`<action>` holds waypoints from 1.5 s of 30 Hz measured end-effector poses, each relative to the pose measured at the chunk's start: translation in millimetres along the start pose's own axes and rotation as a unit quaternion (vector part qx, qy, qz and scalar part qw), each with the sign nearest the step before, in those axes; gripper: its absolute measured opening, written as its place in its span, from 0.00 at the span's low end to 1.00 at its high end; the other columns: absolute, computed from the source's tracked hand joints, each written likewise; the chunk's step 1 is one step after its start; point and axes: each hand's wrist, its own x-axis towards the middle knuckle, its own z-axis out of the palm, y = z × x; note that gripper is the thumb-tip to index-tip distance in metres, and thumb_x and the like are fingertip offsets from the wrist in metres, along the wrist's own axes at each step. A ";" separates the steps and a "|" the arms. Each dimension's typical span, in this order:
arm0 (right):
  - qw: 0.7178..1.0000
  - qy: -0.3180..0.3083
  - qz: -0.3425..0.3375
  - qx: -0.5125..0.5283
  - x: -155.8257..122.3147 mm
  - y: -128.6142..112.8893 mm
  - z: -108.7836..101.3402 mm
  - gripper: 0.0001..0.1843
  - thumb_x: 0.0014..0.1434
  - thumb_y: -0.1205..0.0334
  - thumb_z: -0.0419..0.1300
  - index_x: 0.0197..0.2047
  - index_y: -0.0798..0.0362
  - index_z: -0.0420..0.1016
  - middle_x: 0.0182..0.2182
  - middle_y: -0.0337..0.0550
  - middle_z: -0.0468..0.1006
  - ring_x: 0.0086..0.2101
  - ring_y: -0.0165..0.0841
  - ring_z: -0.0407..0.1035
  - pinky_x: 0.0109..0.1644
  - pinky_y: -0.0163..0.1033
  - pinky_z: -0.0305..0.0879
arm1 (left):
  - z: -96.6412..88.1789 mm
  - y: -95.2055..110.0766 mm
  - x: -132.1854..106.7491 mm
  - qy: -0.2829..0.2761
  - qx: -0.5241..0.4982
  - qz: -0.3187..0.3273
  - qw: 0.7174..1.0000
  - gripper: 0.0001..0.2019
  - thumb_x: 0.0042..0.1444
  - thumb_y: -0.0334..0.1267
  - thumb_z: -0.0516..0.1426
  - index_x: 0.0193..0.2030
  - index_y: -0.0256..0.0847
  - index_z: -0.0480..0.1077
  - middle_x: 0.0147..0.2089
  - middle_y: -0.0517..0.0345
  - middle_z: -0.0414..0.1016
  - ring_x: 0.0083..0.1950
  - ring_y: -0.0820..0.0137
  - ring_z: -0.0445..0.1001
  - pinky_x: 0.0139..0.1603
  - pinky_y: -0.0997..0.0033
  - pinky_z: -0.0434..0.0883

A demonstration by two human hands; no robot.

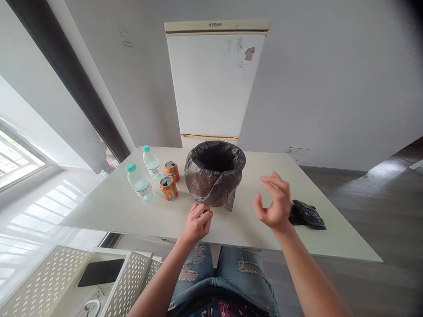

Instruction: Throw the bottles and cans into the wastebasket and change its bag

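A small bin lined with a dark plastic bag (214, 174) stands in the middle of the white table (132, 211). My left hand (197, 222) is at the bin's near foot, fingers curled against the loose edge of the bag. My right hand (274, 202) hovers above the table to the right of the bin, fingers apart and bent, holding nothing. A folded black bag (306, 215) lies just right of that hand. Left of the bin stand two water bottles (140, 182) (151, 163) and two opened orange cans (168, 188) (172, 171).
A white refrigerator (214, 79) stands against the wall behind the table. At the lower left are perforated white chairs (49, 277) with a black phone (101, 272) on one. A window (16, 158) is at far left. Dark floor (380, 211) lies to the right.
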 end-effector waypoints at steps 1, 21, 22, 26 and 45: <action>0.998 0.045 0.040 -0.014 -16.6 6.4 2.3 0.38 0.60 0.68 0.59 0.70 0.34 0.56 0.49 0.52 0.72 0.51 0.54 0.72 0.55 0.69 0.72 | -0.1 0.0 0.0 0.003 0.004 -0.017 1.000 0.15 0.66 0.27 0.47 0.33 0.44 0.71 0.37 0.51 0.74 0.39 0.66 0.70 0.43 0.62 0.69; 0.943 -0.293 0.154 0.015 -114.6 27.5 53.0 0.08 0.67 0.67 0.53 0.44 0.49 0.73 0.43 0.49 0.73 0.41 0.44 0.71 0.45 0.51 0.71 | -172.8 -131.2 17.9 0.308 0.116 -0.367 0.870 0.39 0.60 0.54 0.63 0.70 0.36 0.54 0.68 0.34 0.63 0.66 0.49 0.69 0.69 0.40 0.65; 0.944 -0.291 0.157 0.019 -114.2 27.1 52.3 0.08 0.67 0.67 0.53 0.44 0.49 0.73 0.43 0.49 0.73 0.41 0.44 0.71 0.45 0.51 0.71 | -171.9 -139.3 16.2 0.277 0.101 -0.394 0.870 0.44 0.55 0.55 0.66 0.70 0.37 0.53 0.69 0.34 0.64 0.67 0.47 0.69 0.69 0.39 0.65; 0.944 -0.288 0.161 0.024 -111.9 25.0 50.2 0.09 0.67 0.67 0.53 0.44 0.49 0.73 0.43 0.49 0.74 0.42 0.44 0.71 0.46 0.51 0.71 | -158.5 -156.9 8.9 0.207 0.098 -0.452 0.862 0.42 0.50 0.52 0.70 0.67 0.40 0.59 0.65 0.38 0.70 0.68 0.46 0.69 0.69 0.39 0.67; 0.929 -0.138 0.200 0.281 9.0 -63.8 -50.8 0.32 0.70 0.42 0.59 0.70 0.48 0.64 0.37 0.43 0.77 0.35 0.37 0.70 0.42 0.45 0.70 | -170.6 60.1 27.8 0.117 0.060 0.015 0.991 0.33 0.57 0.36 0.69 0.69 0.45 0.66 0.59 0.46 0.79 0.58 0.57 0.77 0.57 0.54 0.76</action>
